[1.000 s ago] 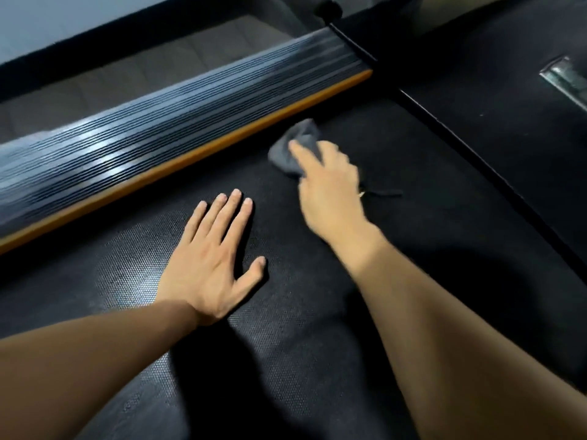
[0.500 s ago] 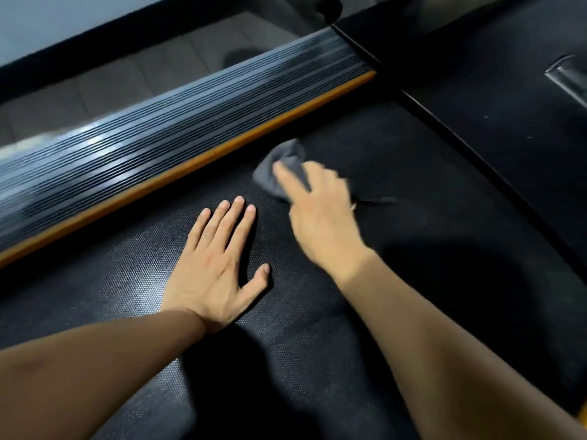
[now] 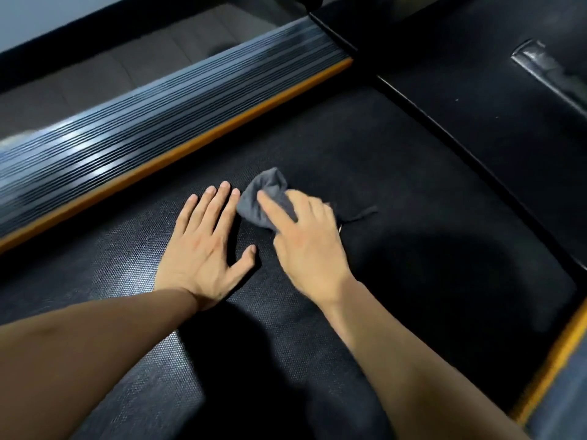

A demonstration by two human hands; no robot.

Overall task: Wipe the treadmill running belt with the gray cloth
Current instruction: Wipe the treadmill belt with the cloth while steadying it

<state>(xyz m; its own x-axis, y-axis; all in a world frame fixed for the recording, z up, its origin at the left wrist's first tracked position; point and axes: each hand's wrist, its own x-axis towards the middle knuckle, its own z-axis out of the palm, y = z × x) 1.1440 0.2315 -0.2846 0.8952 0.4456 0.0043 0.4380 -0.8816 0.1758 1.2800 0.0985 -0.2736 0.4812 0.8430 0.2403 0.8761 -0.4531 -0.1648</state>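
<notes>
You're mid-wipe: your right hand (image 3: 306, 246) grips the cloth (image 3: 265, 198) bunched under its fingertips on the belt (image 3: 413, 217), just beside your flat, open left hand (image 3: 206, 246), so sweep elsewhere next.

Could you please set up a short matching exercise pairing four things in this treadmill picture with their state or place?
Column one:
1. left hand
2. right hand
3. gray cloth
4. orange strip

Column two:
A. bunched up under fingers
B. runs between the ribbed side rail and the running belt
C. lies flat on the belt, fingers straight
D. grips the cloth

Pairs: 1-C, 2-D, 3-A, 4-B
</notes>
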